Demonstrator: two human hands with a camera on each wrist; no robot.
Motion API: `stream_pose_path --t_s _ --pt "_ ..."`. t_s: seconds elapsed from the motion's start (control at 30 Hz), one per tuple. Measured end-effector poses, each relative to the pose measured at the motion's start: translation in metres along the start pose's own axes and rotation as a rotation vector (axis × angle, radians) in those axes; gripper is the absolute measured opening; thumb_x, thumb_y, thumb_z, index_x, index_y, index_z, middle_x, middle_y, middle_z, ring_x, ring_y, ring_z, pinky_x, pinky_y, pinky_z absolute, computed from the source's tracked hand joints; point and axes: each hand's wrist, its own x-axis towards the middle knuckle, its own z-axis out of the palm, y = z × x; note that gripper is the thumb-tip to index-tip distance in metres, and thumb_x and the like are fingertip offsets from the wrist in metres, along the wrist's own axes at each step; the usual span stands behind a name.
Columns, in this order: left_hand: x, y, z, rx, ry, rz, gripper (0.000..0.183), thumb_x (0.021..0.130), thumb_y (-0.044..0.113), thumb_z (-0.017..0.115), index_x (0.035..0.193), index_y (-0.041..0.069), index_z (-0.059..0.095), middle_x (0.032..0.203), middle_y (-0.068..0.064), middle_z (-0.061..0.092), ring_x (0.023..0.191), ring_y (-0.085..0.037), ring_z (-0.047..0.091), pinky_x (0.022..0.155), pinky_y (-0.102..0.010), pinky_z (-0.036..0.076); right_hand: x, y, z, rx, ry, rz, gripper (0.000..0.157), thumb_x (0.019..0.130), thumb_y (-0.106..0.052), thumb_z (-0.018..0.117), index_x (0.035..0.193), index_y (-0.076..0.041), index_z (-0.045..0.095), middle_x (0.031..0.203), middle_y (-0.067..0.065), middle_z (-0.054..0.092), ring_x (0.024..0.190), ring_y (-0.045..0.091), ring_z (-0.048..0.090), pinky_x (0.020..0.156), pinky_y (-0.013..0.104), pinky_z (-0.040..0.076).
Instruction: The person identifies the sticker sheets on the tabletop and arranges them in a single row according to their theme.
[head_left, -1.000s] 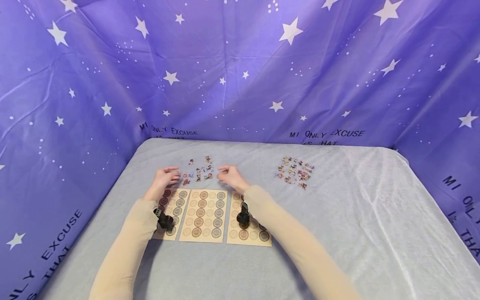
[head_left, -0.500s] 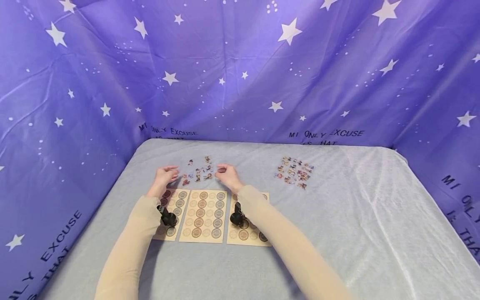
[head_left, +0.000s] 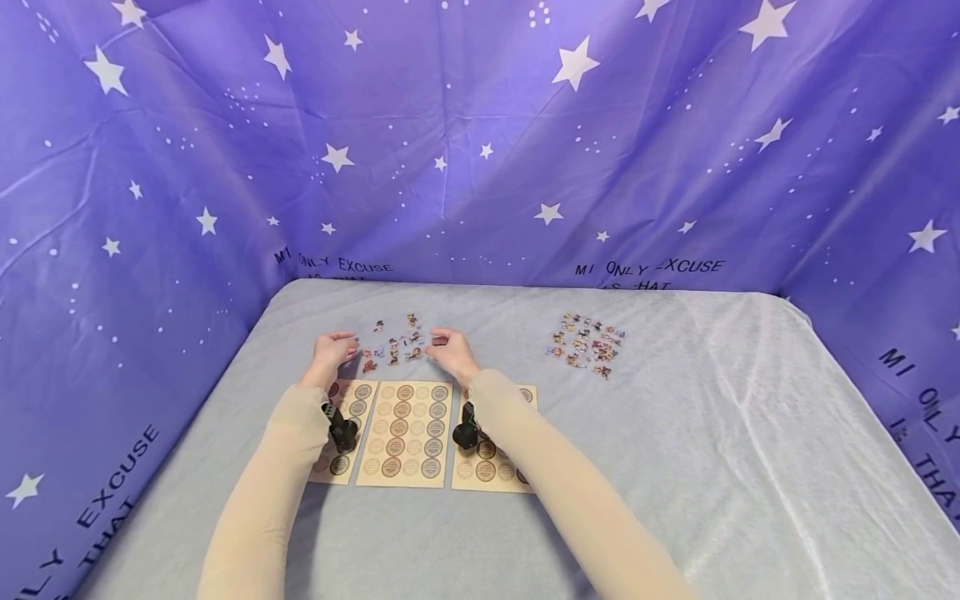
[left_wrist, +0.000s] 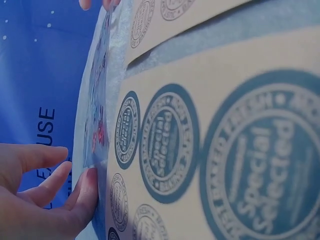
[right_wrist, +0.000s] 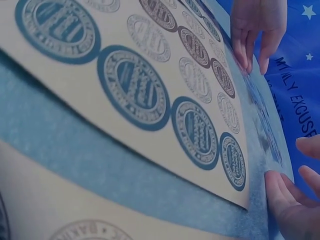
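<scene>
Small colourful cartoon-figure stickers lie in a cluster at the back left, on what looks like a clear sheet. My left hand is at the cluster's left side; in the left wrist view one fingertip presses down at the sheet's edge while the other fingers stay apart and loose. On the cluster's right side is my right hand, its fingers spread with one tip down at the table surface. Nothing is pinched in either hand. Just in front lie beige sheets of round labels, printed "Special Selected".
A second cluster of figure stickers lies farther right. Both forearms reach over the outer label sheets, the left and right, partly hiding them. A grey cloth covers the table; purple star-printed curtains stand around it.
My right hand and forearm have shifted slightly left, closer to the sticker cluster. The left forearm has moved a little right. The stickers and label sheets stay where they were.
</scene>
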Motion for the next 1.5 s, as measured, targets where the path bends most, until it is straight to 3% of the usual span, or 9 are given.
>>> stream_pose_path --t_s 0.27,0.57,0.73,0.8,0.87,0.97,1.13,1.3,1.5 --pt "-0.038 0.03 0.009 0.067 0.026 -0.032 0.039 0.088 0.0 0.049 0.125 -0.012 0.046 0.109 -0.019 0.055 0.061 -0.002 0.053 0.064 -0.016 0.05 0.05 0.063 0.017 0.016 -0.02 0.015 0.04 0.076 -0.018 0.07 0.115 -0.02 0.061 0.103 -0.002 0.062 0.092 0.011 0.058 0.071 0.023 0.052" --pt "-0.038 0.029 0.017 0.099 0.097 -0.022 0.036 0.084 -0.001 0.05 0.119 -0.01 0.052 0.098 -0.01 0.053 0.06 -0.002 0.049 0.06 -0.013 0.047 0.059 0.066 0.027 0.045 -0.021 0.098 0.045 0.08 -0.005 0.064 0.124 -0.006 0.055 0.109 0.009 0.062 0.093 0.02 0.061 0.078 0.029 0.053" --pt "-0.038 0.028 0.018 0.096 0.113 -0.024 0.037 0.084 -0.001 0.05 0.12 -0.009 0.052 0.11 -0.016 0.054 0.061 -0.001 0.048 0.062 -0.012 0.047 0.123 0.159 0.048 0.147 -0.027 -0.02 0.037 0.076 -0.017 0.07 0.112 -0.018 0.063 0.093 -0.003 0.064 0.075 0.01 0.062 0.063 0.023 0.054" --pt "-0.039 0.029 0.019 0.086 0.118 -0.023 0.038 0.084 -0.002 0.049 0.121 -0.009 0.052 0.116 -0.019 0.053 0.06 -0.001 0.049 0.061 -0.012 0.047 0.131 0.169 0.05 0.18 -0.036 0.006 0.034 0.075 -0.021 0.073 0.108 -0.023 0.064 0.091 -0.006 0.064 0.074 0.008 0.062 0.064 0.023 0.054" --pt "-0.04 0.029 0.019 0.078 0.122 -0.017 0.039 0.083 -0.003 0.049 0.121 -0.01 0.052 0.118 -0.021 0.052 0.059 0.0 0.049 0.061 -0.012 0.048 0.119 0.154 0.048 0.17 -0.016 0.014 0.032 0.078 -0.019 0.07 0.11 -0.02 0.064 0.093 -0.003 0.066 0.075 0.01 0.064 0.064 0.023 0.054" --pt "-0.04 0.029 0.019 0.06 0.129 -0.014 0.039 0.082 -0.005 0.049 0.121 -0.01 0.053 0.117 -0.021 0.053 0.057 0.0 0.05 0.06 -0.012 0.048 0.071 0.085 0.036 0.116 0.004 0.156 0.034 0.085 -0.009 0.061 0.119 -0.008 0.059 0.107 0.008 0.065 0.087 0.02 0.065 0.075 0.029 0.054" --pt "-0.039 0.028 0.019 0.045 0.144 -0.024 0.039 0.083 -0.004 0.05 0.121 -0.007 0.053 0.119 -0.021 0.053 0.058 0.001 0.051 0.061 -0.014 0.048 0.009 0.003 0.018 0.1 0.023 0.214 0.034 0.088 -0.003 0.054 0.122 0.001 0.056 0.116 0.017 0.061 0.097 0.026 0.063 0.084 0.031 0.052" --pt "-0.041 0.029 0.019 -0.006 0.139 -0.045 0.038 0.086 -0.003 0.049 0.123 -0.007 0.052 0.122 -0.022 0.052 0.059 0.002 0.054 0.066 -0.016 0.051 0.023 0.033 0.018 0.204 0.036 0.089 0.025 0.082 -0.002 0.061 0.107 -0.002 0.066 0.095 0.012 0.068 0.078 0.017 0.067 0.068 0.024 0.055" --pt "-0.044 0.033 0.02 -0.063 0.138 -0.075 0.037 0.087 -0.002 0.049 0.124 -0.008 0.051 0.117 -0.021 0.055 0.056 0.002 0.055 0.07 -0.017 0.053 0.05 0.07 0.029 0.311 0.078 0.182 0.024 0.082 0.002 0.061 0.106 0.003 0.065 0.098 0.018 0.067 0.085 0.023 0.067 0.075 0.027 0.055"
